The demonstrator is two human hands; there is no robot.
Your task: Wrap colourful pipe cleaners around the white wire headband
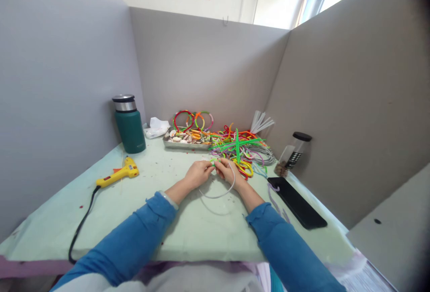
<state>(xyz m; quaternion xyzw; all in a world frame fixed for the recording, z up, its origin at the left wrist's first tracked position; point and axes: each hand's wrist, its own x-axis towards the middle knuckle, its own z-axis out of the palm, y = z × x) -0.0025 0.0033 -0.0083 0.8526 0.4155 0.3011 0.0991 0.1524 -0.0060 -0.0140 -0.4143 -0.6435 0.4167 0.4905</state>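
Note:
A thin whitish ring (217, 197) hangs between my hands, its lower curve over the table. My left hand (199, 173) pinches a small green piece at the top of the ring. Close beside it on the right, my right hand (225, 171) is closed on the ring near the same green piece; the fingertips of both hands almost touch. What exactly lies between the fingertips is partly hidden. Just beyond my hands is a pile of coloured pipe cleaners (238, 145), in green, red, yellow and other colours.
A metal tray (188, 146) of shells stands behind, with coloured rings (183, 121) above it. A yellow glue gun (117, 174) and green bottle (129, 128) are at left. A black phone (298, 204) and clear jar (293, 154) are at right. Partitions surround the table (201, 238).

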